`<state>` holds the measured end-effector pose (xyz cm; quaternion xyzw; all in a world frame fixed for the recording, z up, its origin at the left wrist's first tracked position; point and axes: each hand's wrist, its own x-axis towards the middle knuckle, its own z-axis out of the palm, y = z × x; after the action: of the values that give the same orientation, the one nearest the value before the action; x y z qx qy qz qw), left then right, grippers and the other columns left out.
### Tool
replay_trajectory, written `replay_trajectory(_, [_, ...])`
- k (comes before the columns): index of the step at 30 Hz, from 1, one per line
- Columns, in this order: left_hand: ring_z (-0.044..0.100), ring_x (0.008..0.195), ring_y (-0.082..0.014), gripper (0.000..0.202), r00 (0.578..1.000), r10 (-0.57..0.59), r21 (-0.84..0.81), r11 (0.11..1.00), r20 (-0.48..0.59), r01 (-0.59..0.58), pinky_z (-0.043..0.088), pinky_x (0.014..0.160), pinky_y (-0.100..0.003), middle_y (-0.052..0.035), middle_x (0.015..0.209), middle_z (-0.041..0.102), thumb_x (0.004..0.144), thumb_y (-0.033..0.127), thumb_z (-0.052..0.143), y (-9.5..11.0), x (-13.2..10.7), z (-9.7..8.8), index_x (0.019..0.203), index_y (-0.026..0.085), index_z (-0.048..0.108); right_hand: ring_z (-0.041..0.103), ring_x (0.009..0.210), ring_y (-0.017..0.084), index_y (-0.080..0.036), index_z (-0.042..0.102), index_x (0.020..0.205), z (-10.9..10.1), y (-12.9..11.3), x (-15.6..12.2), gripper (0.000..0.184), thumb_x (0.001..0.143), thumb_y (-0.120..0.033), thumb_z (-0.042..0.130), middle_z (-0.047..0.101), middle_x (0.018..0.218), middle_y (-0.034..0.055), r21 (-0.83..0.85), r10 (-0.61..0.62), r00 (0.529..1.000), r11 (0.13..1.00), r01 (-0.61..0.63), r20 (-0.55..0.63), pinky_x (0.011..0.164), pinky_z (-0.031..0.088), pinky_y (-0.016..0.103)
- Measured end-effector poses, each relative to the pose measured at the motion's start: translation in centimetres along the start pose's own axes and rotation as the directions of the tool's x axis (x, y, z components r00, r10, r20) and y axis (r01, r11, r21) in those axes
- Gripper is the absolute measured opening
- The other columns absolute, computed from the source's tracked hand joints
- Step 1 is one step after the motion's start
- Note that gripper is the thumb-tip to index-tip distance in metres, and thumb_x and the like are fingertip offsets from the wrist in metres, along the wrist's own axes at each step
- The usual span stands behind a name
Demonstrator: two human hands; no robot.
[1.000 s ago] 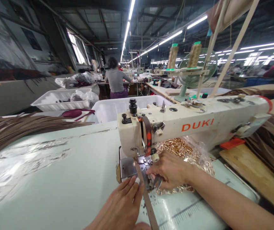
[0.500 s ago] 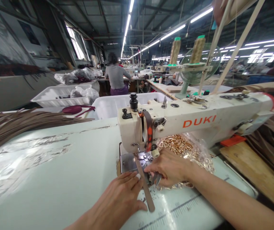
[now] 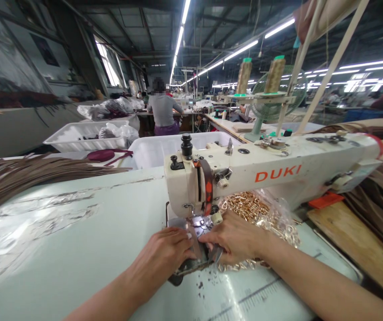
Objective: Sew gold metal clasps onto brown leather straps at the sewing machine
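Lying close together, the fingers of the left hand rest at the brown strip, which runs under the needle end of the sewing machine; whether they pinch it I cannot tell. The right hand stretches its index finger to the strip's other side, the remaining fingers curled round a grey metal tool. Dark crumbs and a printed scale mark the pale, glossy tabletop toward its near edge. Brown strips are heaped at its far left corner; gold metal pieces lie behind the right hand. Beyond the far edge stand white tubs, a green fan and a person in grey, beneath long rows of ceiling lights.
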<state>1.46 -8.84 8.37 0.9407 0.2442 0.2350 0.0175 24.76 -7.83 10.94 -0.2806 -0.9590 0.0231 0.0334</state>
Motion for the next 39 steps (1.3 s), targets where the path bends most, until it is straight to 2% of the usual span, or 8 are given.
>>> replay_trajectory(7, [0.066,0.095,-0.0184,0.036,0.999,-0.028,-0.015,1.000,-0.038,0.027,0.052,0.088,-0.032,-0.0030,0.099,0.071,0.102,0.034,0.036,-2.2,0.0,0.2,0.096,0.020,0.069,0.053,0.057,0.015,-0.026,0.062,0.089,0.0,-0.2,0.1,0.015,0.079,-0.029,0.051,0.065,0.066,-0.0027,-0.004,0.021,0.999,1.000,-0.021,-0.033,0.053,0.023,0.030])
replay_trajectory(11, [0.066,0.088,-0.0178,0.028,0.986,-0.163,0.013,0.986,-0.021,0.163,0.052,0.085,-0.032,-0.0006,0.095,0.071,0.099,0.034,0.045,-3.1,0.1,0.3,0.095,0.023,0.070,0.056,0.058,0.016,-0.025,0.062,0.087,-0.1,-0.3,0.2,0.014,0.079,-0.028,0.051,0.066,0.068,-0.0023,0.007,0.044,0.999,0.999,-0.044,-0.016,0.055,0.027,0.030])
replay_trajectory(14, [0.063,0.096,-0.0220,0.018,0.974,-0.225,0.033,0.974,-0.017,0.225,0.050,0.090,-0.037,-0.0027,0.101,0.070,0.094,0.033,0.055,-3.7,0.7,-0.3,0.098,0.021,0.068,0.058,0.059,0.016,-0.025,0.061,0.086,-0.1,-0.3,0.2,0.013,0.080,-0.029,0.050,0.068,0.069,-0.0024,0.017,0.053,0.999,0.998,-0.053,-0.008,0.057,0.030,0.030])
replay_trajectory(18, [0.060,0.105,-0.0194,0.016,0.985,-0.136,-0.013,0.990,0.110,0.138,0.047,0.096,-0.032,0.0004,0.111,0.067,0.093,0.029,0.058,-4.9,1.7,-1.1,0.107,0.024,0.064,0.058,0.059,0.016,-0.024,0.058,0.080,-0.1,-0.4,0.2,0.009,0.079,-0.029,0.051,0.066,0.067,-0.0032,0.028,0.053,0.998,0.998,-0.053,-0.014,0.057,0.030,0.029])
replay_trajectory(22, [0.057,0.112,-0.0189,0.020,0.977,-0.063,-0.047,0.996,0.202,0.074,0.043,0.100,-0.031,0.0001,0.118,0.064,0.097,0.028,0.052,-5.7,1.9,-1.2,0.115,0.025,0.059,0.059,0.058,0.017,-0.026,0.059,0.086,0.0,-0.4,0.2,0.012,0.081,-0.031,0.049,0.067,0.068,-0.0037,0.013,0.060,0.998,0.998,-0.059,-0.012,0.058,0.031,0.030])
replay_trajectory(26, [0.059,0.107,-0.0214,0.017,0.973,-0.070,-0.020,0.997,0.222,0.076,0.044,0.099,-0.034,-0.0034,0.111,0.065,0.098,0.027,0.048,-5.4,1.4,-1.2,0.108,0.021,0.060,0.060,0.059,0.017,-0.026,0.059,0.085,0.1,-0.2,0.3,0.012,0.082,-0.031,0.049,0.068,0.068,-0.0034,0.014,0.064,0.998,0.998,-0.064,-0.011,0.059,0.032,0.030])
replay_trajectory(32, [0.062,0.093,-0.0195,0.013,0.966,-0.116,0.047,0.993,0.231,0.108,0.045,0.095,-0.034,-0.0032,0.101,0.065,0.095,0.028,0.051,-4.0,1.0,-2.0,0.094,0.019,0.059,0.060,0.061,0.016,-0.025,0.060,0.085,0.0,-0.3,0.3,0.013,0.082,-0.030,0.048,0.068,0.068,-0.0024,0.013,0.063,0.998,0.998,-0.063,-0.017,0.058,0.031,0.029])
replay_trajectory(39, [0.057,0.107,-0.0249,0.021,0.960,-0.188,0.152,0.976,0.206,0.159,0.039,0.102,-0.043,-0.0078,0.107,0.064,0.096,0.029,0.046,-1.8,0.5,-1.6,0.111,0.018,0.056,0.059,0.063,0.016,-0.024,0.062,0.085,-0.2,-0.5,0.2,0.013,0.081,-0.028,0.050,0.067,0.069,-0.0007,0.016,0.064,0.997,0.998,-0.063,-0.049,0.058,0.032,0.028])
